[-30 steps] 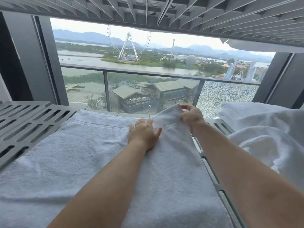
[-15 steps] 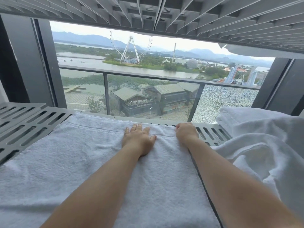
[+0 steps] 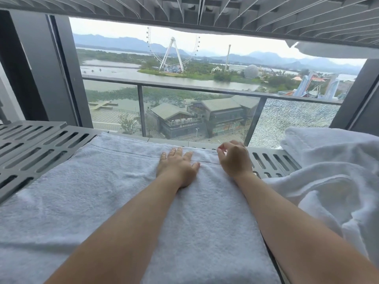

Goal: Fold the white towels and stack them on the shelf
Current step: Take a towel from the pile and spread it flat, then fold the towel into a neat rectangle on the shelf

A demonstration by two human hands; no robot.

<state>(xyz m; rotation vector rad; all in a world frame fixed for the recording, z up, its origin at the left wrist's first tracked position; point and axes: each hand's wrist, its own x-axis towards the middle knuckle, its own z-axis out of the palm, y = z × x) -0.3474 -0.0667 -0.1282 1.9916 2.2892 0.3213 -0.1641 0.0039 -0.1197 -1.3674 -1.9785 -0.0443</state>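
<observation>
— Towel (image 3: 92, 191) first: where do we have it?
— Spread flat on the grey slotted shelf (image 3: 41, 148), with its far hem toward the glass. Our left hand (image 3: 176, 168) lies on it just short of that hem, palm down, fingers straight and slightly spread, pressing the cloth.
— And our right hand (image 3: 233, 159)?
— At the towel's far right corner, fingers loosely curled, thumb close to the forefinger. We see no cloth caught between them. Whether the fingertips touch the hem we cannot tell.
— Around the towel?
— To its right is a rumpled heap of white towels (image 3: 332, 193), just beside our right forearm, and behind the heap a folded towel (image 3: 307, 140). Beyond the towel's far hem are the window (image 3: 114, 111), a railing (image 3: 205, 90) and a Ferris wheel (image 3: 172, 52). Above the towel is the ribbed underside of an upper shelf (image 3: 225, 9).
</observation>
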